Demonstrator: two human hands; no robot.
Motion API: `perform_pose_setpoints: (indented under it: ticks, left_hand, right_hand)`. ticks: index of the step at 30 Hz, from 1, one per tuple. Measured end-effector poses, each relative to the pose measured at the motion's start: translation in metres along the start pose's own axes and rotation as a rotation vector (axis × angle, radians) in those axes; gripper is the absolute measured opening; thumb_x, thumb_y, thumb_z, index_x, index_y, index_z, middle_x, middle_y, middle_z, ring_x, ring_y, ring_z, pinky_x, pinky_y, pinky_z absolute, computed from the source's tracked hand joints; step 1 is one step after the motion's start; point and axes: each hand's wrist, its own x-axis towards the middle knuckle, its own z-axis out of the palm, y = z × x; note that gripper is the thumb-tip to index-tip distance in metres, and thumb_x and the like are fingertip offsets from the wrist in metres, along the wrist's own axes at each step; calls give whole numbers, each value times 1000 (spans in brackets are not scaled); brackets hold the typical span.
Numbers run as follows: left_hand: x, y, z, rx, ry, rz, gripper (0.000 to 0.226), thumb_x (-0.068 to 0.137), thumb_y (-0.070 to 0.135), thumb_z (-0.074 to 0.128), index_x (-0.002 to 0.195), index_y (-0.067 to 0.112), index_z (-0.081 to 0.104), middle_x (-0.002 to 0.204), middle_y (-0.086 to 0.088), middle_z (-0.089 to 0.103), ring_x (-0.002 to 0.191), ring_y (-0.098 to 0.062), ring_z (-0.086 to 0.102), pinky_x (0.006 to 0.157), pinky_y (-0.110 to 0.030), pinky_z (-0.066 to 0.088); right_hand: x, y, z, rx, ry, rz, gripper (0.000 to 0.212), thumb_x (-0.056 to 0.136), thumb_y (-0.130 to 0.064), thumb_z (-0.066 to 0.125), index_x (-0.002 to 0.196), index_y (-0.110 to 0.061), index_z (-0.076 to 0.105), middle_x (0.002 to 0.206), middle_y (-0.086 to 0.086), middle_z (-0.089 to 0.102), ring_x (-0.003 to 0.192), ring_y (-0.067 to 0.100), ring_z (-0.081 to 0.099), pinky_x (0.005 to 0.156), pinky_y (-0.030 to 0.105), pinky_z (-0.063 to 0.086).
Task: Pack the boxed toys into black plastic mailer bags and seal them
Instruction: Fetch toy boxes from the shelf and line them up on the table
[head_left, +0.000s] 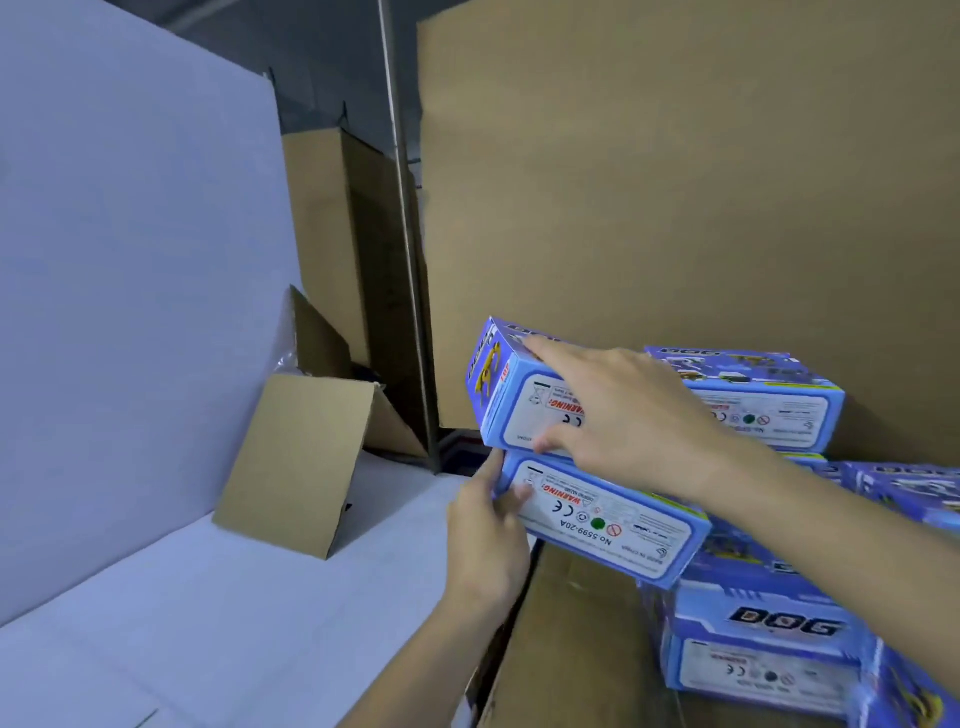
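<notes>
Two blue toy boxes sit stacked at the centre of the action, but start at the far left: a pale cardboard wall (130, 270) leans there, its flap running flat along the bottom. Moving right, a small brown carton flap (306, 457) stands propped and tilted. Now the left hand (488, 545) comes in from below, fingers curled round the near left end of the lower box (608, 514), thumb pressed on its white label face. Right above it, the upper box (511, 402) rests on top, and the right hand (618, 410) reaches across from the right, fingers spread over its top edge, thumb hooked under its lower rim — it's grasping that one. Both boxes run long axis left to right, tilted down toward the right, with their left ends nearest the left hand. Further right, more boxed toys (753, 395) lie piled inside the big brown carton (675, 182). No black mailer bag is in sight, so I reckon lifting this pair out toward the left comes first.
</notes>
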Motion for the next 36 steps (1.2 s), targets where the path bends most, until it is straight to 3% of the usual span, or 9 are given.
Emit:
perform_pose_setpoints:
  ticks: [6,10,14,18,22,26,31,33,36]
  left_hand:
    - [9,6,-83,306,220,90,44,96,-13,44,131,9,59,115,-9,65,86,-5,66,64,-7,51]
    - [8,0,-162,617,333,110,53,93,-14,47,137,14,56,127,1,57,108,-24,64,75,-36,61]
    - [-6,-15,-229,975,413,148,65,90,-13,44,147,19,44,147,4,39,111,-27,53,78,-41,55]
    - [-30,-37,-267,1289,478,91,75,86,-16,50,153,15,36,162,-6,24,107,-32,45,75,-35,47]
    - [-49,-60,-285,1438,512,141,84,61,-26,72,139,-1,53,148,-23,46,105,-51,59,56,-45,59]
    - [-57,-84,-291,1364,493,200,85,41,-33,76,120,-4,68,130,-27,59,111,-51,61,64,-45,62]
    - [-70,-106,-305,1015,439,426,35,75,1,82,103,19,71,133,-10,46,118,-17,59,94,-29,52]
    - [-75,-113,-308,881,501,383,36,80,13,79,106,26,58,130,4,40,107,-2,56,89,-22,53]
    - [-75,-120,-306,692,552,103,67,72,34,81,126,33,42,136,6,33,114,-12,53,85,-36,59]
  right_hand:
    - [35,-57,37,425,84,-13,89,77,-42,79,151,-36,30,127,-7,64,115,23,58,91,40,51]
    - [54,-117,88,825,88,-28,84,73,-27,84,144,-34,39,125,-14,59,105,-8,53,88,13,46]
    - [63,-168,135,1351,-91,-54,80,76,-19,84,139,-21,35,137,5,52,122,18,58,99,43,53]
    - [65,-219,169,1717,-192,80,61,86,-44,70,139,-27,43,129,-1,64,114,16,66,95,44,56]
    - [60,-246,213,1776,-102,126,31,99,-24,62,129,-25,59,121,-4,71,112,17,68,93,44,57]
    - [45,-248,257,1876,-184,231,32,100,-9,56,127,-24,63,122,-2,71,115,17,66,93,33,53]
    - [35,-229,297,1693,-321,335,45,92,18,50,121,-15,60,102,-4,77,94,9,72,81,29,56]
    - [33,-218,306,1620,-358,353,55,85,26,49,125,-11,57,101,1,76,85,10,71,70,21,55]
    - [28,-207,311,1482,-434,260,62,82,20,61,126,-23,53,111,0,72,92,12,69,75,18,52]
